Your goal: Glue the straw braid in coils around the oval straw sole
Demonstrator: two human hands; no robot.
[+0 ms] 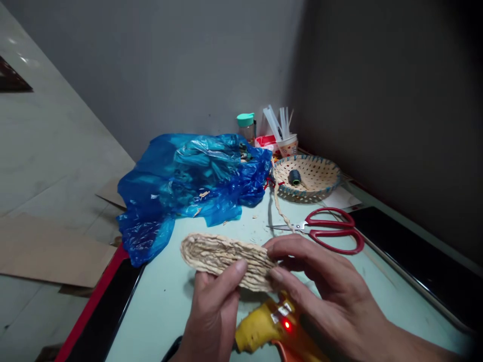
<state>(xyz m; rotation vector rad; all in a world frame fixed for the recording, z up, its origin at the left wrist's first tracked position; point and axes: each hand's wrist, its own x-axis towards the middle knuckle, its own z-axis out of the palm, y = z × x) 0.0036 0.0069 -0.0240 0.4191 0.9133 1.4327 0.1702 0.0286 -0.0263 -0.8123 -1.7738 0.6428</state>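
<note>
Both hands hold a flat woven mat (226, 259) above the table: left hand (213, 317) pinching its near edge, right hand (320, 286) gripping its right end.

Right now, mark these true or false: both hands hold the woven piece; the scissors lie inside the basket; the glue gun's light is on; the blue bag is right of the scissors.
1. Both the left hand and right hand hold the woven oval piece: true.
2. The red scissors lie inside the woven basket: false, they lie on the table in front of it.
3. The yellow glue gun shows a red light: true.
4. The blue plastic bag lies right of the scissors: false, it lies left.
</note>
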